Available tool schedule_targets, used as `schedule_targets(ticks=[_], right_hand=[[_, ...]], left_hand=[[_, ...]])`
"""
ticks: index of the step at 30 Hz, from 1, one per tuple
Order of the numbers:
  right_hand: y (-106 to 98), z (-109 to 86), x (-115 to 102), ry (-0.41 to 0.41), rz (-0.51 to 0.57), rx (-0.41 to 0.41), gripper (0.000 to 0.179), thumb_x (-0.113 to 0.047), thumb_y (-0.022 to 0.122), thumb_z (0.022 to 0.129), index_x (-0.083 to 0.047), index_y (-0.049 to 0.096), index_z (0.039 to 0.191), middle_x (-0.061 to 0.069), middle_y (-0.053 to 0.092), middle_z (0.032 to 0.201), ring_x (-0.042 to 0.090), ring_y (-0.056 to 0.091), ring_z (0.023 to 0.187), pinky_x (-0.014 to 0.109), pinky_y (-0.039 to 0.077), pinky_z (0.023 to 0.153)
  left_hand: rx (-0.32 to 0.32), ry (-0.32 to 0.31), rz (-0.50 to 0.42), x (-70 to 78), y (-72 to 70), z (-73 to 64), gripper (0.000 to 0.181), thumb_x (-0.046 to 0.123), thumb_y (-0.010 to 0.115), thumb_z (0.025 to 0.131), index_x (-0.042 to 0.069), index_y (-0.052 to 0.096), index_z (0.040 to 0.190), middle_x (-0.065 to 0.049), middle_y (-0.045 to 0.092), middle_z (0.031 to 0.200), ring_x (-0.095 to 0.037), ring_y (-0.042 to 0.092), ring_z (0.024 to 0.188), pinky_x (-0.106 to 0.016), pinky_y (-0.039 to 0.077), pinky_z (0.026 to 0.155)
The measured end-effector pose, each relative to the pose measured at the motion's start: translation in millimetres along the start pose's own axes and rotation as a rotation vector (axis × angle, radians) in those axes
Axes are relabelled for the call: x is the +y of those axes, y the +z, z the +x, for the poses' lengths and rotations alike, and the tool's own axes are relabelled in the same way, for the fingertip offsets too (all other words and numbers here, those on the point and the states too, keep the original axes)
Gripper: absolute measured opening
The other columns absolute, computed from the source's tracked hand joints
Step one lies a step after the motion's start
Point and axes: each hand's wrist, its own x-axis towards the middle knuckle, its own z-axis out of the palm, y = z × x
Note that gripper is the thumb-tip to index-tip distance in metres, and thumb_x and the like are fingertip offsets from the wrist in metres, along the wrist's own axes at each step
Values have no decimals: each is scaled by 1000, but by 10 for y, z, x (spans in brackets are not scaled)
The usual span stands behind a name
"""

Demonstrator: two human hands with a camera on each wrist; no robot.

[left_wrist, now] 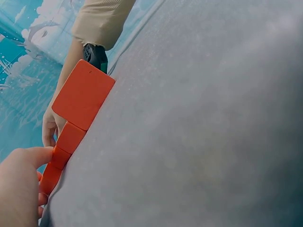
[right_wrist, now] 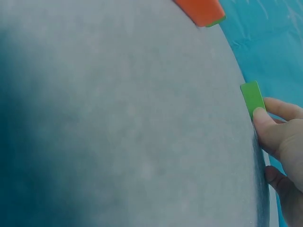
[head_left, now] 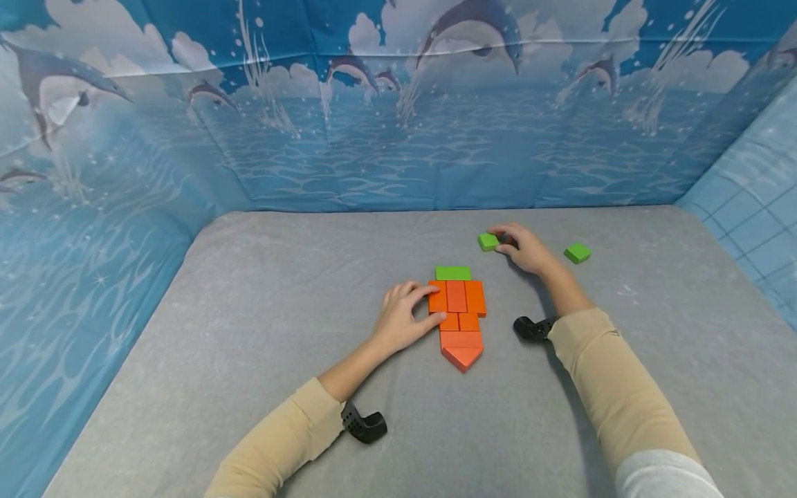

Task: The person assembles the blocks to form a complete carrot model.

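Note:
Orange blocks [head_left: 456, 297] lie fitted together on the grey cloth, with an orange triangular block [head_left: 463, 357] at the near end. A flat green block [head_left: 452, 273] joins them at the far end. My left hand [head_left: 403, 315] rests at their left side, thumb and forefinger touching the orange blocks. In the left wrist view its thumb [left_wrist: 40, 155] lies against the orange row. Farther back, my right hand [head_left: 525, 247] pinches a small green block [head_left: 488, 241] between thumb and fingers. The right wrist view shows that green block [right_wrist: 253, 97] at the fingertips, close over the cloth.
Another small green block [head_left: 578, 252] lies on the grey cloth [head_left: 299, 297] to the right of my right hand. A blue curtain with dolphins [head_left: 398, 152] stands behind the surface and along its sides. Black wrist devices [head_left: 366, 425] hang from both sleeves.

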Motion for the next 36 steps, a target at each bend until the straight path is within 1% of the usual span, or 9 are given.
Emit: schedule_targets(ticks=[5,10,15,22,29,36], right_hand=[[0,-26,-47,21,-22,-6,35,-6,52,92,3,47,126,23,46,117,36,47,99,51,37,85],[14,-89,-151,7,-18,-31,34,-8,52,93,7,46,123,24,45,116,35,47,95,49,38,82],[71,-174,-293,-6,-8,-43,34,-9,53,92,9,46,120,26,47,111,34,49,93,48,40,80],[168,-245,-435,35,-23,-32,37,-13,56,91,10,47,120,25,48,108,33,49,90,45,41,77],[227,-277,-477,50,-37,-4,37,-14,60,89,9,49,116,21,48,101,29,47,86,41,39,73],[260,-293,-482,46,-39,6,40,-16,63,87,9,50,115,20,50,101,30,48,88,42,40,74]], left_hand=[[-3,-8,7,0,4,-2,47,39,66,80,15,60,120,-5,55,108,-23,46,100,-46,28,97],[-5,-15,11,1,3,-2,47,39,66,80,16,60,120,-5,55,109,-22,46,101,-46,28,97],[-4,-13,17,6,1,1,46,39,66,81,16,60,120,-5,55,109,-22,46,101,-46,29,96],[-2,-13,10,6,8,5,46,39,66,81,16,60,120,-5,54,108,-23,46,100,-46,29,96],[0,-10,0,-5,7,2,46,39,67,81,16,60,120,-5,54,108,-22,46,98,-47,29,96],[-3,-10,4,4,-6,-1,46,39,66,81,17,60,120,-5,54,109,-22,46,100,-47,28,97]])
